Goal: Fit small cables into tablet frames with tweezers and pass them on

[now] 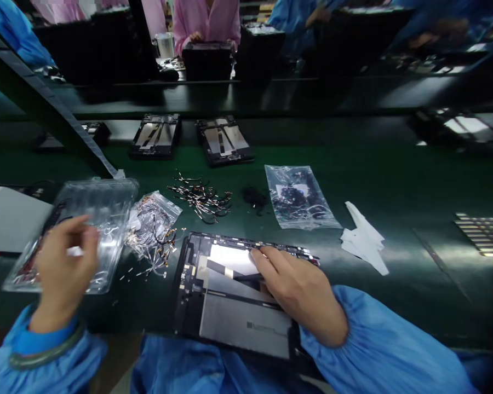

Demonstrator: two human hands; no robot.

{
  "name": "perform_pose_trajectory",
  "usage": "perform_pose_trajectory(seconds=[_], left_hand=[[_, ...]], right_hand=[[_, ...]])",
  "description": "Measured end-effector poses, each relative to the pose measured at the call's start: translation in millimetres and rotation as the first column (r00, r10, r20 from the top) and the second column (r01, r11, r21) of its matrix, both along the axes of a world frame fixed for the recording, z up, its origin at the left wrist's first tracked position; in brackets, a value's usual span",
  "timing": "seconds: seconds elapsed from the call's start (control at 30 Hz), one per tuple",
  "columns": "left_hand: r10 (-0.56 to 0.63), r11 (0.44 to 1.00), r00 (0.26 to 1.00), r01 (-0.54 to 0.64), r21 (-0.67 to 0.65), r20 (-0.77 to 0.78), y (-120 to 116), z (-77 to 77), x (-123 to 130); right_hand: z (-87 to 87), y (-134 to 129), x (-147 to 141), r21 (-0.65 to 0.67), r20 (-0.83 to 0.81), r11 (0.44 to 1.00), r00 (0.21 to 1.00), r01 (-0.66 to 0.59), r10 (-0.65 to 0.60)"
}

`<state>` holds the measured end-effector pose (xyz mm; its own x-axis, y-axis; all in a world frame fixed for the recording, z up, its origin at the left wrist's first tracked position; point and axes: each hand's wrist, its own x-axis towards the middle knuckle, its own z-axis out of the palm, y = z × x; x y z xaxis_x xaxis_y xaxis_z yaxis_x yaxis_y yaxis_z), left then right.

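Observation:
An opened tablet [246,323] with its metal plates and ribbon cables showing lies at the table's front edge. My right hand [298,287] rests over its upper right part, fingers bent and close together. A dark thin piece shows beside those fingers, and whether they hold it is hidden. Above a clear plastic tray [110,235] with small dark and reddish parts is my left hand [68,262], slightly blurred. Its thumb and forefinger are curved with a gap between the tips, and I see nothing held there. Right of that tray lies a plastic bag of small cable parts [150,219], some spilled out.
Beyond the tablet lie a pile of short cables [201,198], a small black heap [254,198], a clear bag of dark parts [302,197] and white paper pieces [365,239]. Two more opened tablets [156,135] sit farther back. A slanted post [53,104] crosses the left side. Co-workers sit opposite.

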<state>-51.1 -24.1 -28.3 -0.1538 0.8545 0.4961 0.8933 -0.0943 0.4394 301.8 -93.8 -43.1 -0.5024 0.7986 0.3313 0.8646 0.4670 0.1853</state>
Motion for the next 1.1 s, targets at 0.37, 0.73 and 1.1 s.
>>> perform_pose_trajectory(seconds=[0.37,0.73,1.1], left_hand=[[-0.973,0.142,0.201,0.909,-0.391,0.114,15,-11.9,163],[-0.973,0.202,0.124,0.867,-0.455,-0.196,17,-13.6,163],[-0.936,0.259,0.120,0.871,-0.418,-0.330,15,-16.8,165]], right_hand=[[-2.8,-1,4,-0.032,-0.047,0.999,0.999,0.010,-0.012],[5.7,-13,17,-0.167,-0.166,0.986,0.986,0.000,-0.028],[0.1,-26,32,0.002,-0.097,1.000,0.995,-0.006,0.006]])
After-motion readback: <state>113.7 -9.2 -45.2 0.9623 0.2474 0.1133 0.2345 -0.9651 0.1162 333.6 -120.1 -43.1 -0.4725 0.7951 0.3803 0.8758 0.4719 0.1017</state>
